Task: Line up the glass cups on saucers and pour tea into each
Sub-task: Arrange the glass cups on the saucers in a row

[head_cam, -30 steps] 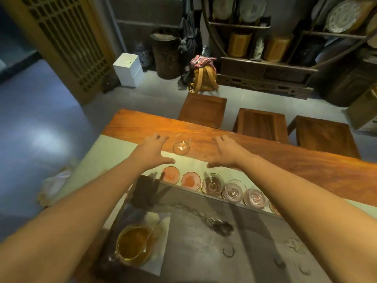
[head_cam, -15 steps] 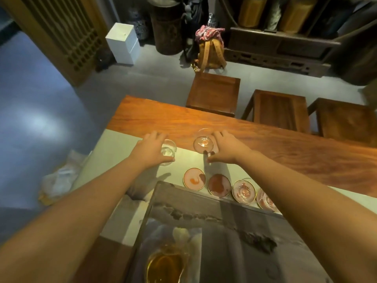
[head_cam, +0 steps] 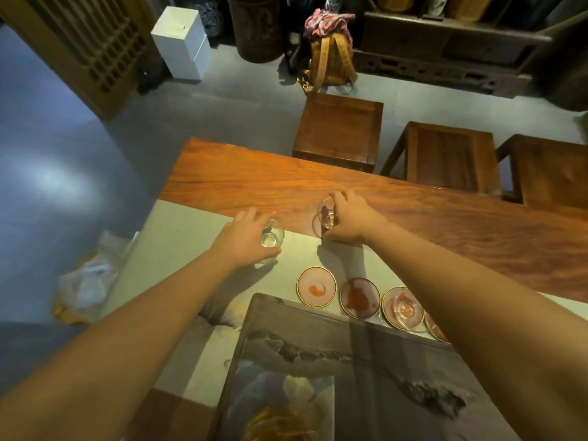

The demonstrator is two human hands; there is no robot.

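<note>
A glass cup [head_cam: 272,238] is now gripped by the left hand [head_cam: 245,241], another cup [head_cam: 326,218] by the right hand [head_cam: 348,219], at twelve o'clock of two bare saucers [head_cam: 316,286], ready for placing.

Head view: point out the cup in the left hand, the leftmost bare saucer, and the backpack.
Cup [head_cam: 271,237], head view, on its clear base.
Saucer [head_cam: 316,286], head view, on its pink centre.
Backpack [head_cam: 331,57], head view, on its tan front.

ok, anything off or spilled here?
No spill visible. Two saucers sit bare; their cups are off the row, one gripped in the left hand, one tilted in the right hand. Next saucer has its cup.
</note>
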